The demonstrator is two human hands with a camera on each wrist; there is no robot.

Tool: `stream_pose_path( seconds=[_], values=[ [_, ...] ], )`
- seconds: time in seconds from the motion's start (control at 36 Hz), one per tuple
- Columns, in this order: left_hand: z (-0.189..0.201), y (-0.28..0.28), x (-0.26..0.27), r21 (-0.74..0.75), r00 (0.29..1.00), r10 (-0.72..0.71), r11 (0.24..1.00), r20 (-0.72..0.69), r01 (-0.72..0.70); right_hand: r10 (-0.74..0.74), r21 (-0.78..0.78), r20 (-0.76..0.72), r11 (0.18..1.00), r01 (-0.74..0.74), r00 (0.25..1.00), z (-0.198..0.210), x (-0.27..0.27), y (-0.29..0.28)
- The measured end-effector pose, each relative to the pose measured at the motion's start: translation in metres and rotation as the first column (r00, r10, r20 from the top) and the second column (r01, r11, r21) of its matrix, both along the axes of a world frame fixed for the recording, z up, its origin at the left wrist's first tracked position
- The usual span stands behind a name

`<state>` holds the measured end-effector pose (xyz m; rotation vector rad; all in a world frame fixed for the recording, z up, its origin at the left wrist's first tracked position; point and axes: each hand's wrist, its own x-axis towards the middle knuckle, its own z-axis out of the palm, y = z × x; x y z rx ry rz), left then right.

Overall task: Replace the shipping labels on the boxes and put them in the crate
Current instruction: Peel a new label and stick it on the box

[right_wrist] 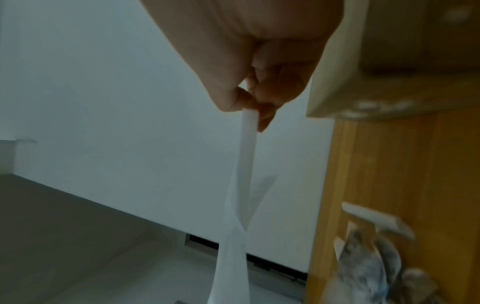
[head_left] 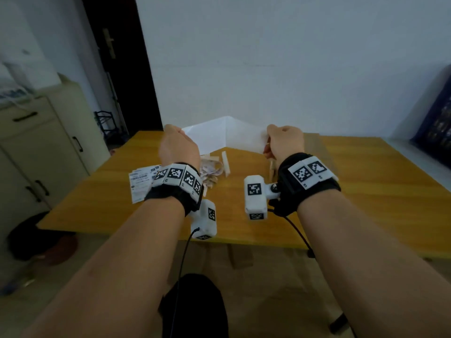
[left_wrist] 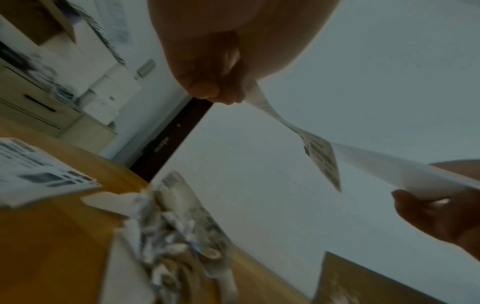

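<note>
Two hands up at frame centre in the head view: left hand (head_left: 179, 148) and right hand (head_left: 285, 142) each pinch one end of a white label (head_left: 219, 137) above the table (head_left: 366, 172); spare labels (head_left: 140, 184) lie at left.

Left wrist view: the label (left_wrist: 322, 158) is twisted and peeling from its backing (left_wrist: 415, 174).

Right wrist view: fingers (right_wrist: 262, 98) pinch the backing strip (right_wrist: 246, 164).

Likely step: peeling a new label. Next: stick it on a box; none clearly seen.
</note>
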<state>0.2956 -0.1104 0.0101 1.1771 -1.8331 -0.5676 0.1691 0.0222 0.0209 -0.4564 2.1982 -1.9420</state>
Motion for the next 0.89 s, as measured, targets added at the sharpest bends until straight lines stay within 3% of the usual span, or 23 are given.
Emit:
stream_pose_path(
  seconds=[0.19, 0.28, 0.36, 0.47, 0.53, 0.61, 0.64, 0.69, 0.72, 0.75, 0.81, 0.89],
  values=[
    [-0.007, -0.045, 0.036, 0.08, 0.993, 0.118, 0.99, 0.017, -0.119, 0.048, 0.176, 0.006, 0.983, -0.049, 0.999, -0.008, 0.004, -0.054],
    [-0.01, -0.058, 0.049, 0.088, 0.988, 0.15, 0.985, 0.016, -0.151, 0.127, 0.582, -0.243, 0.813, 0.039, 0.962, -0.003, 0.016, -0.064],
    [-0.013, -0.066, 0.061, 0.1, 0.982, 0.185, 0.977, 0.024, -0.187, 0.192, 0.703, -0.285, 0.708, 0.068, 0.939, -0.007, 0.024, -0.081],
    [-0.015, -0.076, 0.072, 0.116, 0.975, 0.221, 0.969, 0.004, -0.22, 0.156, 0.684, -0.293, 0.724, 0.092, 0.943, -0.023, 0.024, -0.096],
    [-0.015, -0.08, 0.075, 0.111, 0.975, 0.221, 0.97, -0.017, -0.218, 0.165, 0.729, -0.282, 0.677, 0.1, 0.945, -0.027, 0.023, -0.103],
    [-0.015, -0.081, 0.076, 0.095, 0.977, 0.212, 0.974, -0.036, -0.208, 0.168, 0.701, -0.305, 0.706, 0.101, 0.938, -0.031, 0.027, -0.113],
    [-0.015, -0.081, 0.075, 0.092, 0.977, 0.207, 0.975, -0.048, -0.202, 0.16, 0.675, -0.289, 0.734, 0.082, 0.944, -0.031, 0.029, -0.116],
    [-0.017, -0.081, 0.073, 0.091, 0.977, 0.197, 0.978, -0.083, -0.19, 0.037, 0.416, -0.233, 0.907, 0.066, 0.972, -0.036, 0.031, -0.121],
    [-0.017, -0.08, 0.072, 0.09, 0.976, 0.194, 0.979, -0.099, -0.185, -0.014, 0.277, -0.213, 0.958, 0.074, 0.977, -0.038, 0.028, -0.123],
    [-0.017, -0.08, 0.07, 0.087, 0.976, 0.19, 0.98, -0.11, -0.181, -0.023, 0.238, -0.275, 0.967, 0.091, 0.961, -0.039, 0.031, -0.123],
    [-0.017, -0.079, 0.068, 0.089, 0.974, 0.181, 0.981, -0.133, -0.17, 0.07, 0.287, -0.349, 0.957, 0.035, 0.934, -0.041, 0.032, -0.128],
    [-0.015, -0.077, 0.066, 0.097, 0.971, 0.176, 0.982, -0.16, -0.162, 0.277, 0.406, -0.322, 0.904, -0.132, 0.905, -0.048, 0.033, -0.134]
  ],
)
